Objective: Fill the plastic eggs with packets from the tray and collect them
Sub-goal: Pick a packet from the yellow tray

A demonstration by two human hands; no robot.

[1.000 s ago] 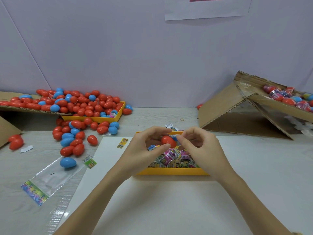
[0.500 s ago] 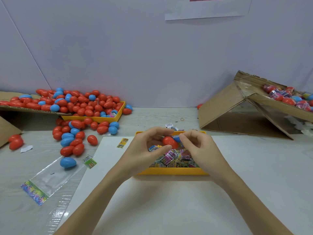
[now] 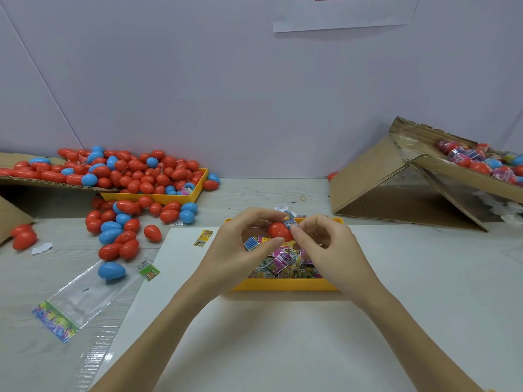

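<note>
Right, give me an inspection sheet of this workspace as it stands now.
Surface: pale wood-grain table with a white sheet laid across the front.
Job's things: yellow tray of packets; red egg held above it; loose eggs spilling from a second yellow tray; filled eggs in a cardboard box at right.
Clutter: clear plastic bag; stray packets on the table; rubber band.
Grippers: left hand holds the egg; right hand pinches a blue packet against it.
Cables: nothing seen.
Surroundings: plain wall with a paper sheet on it.
</note>
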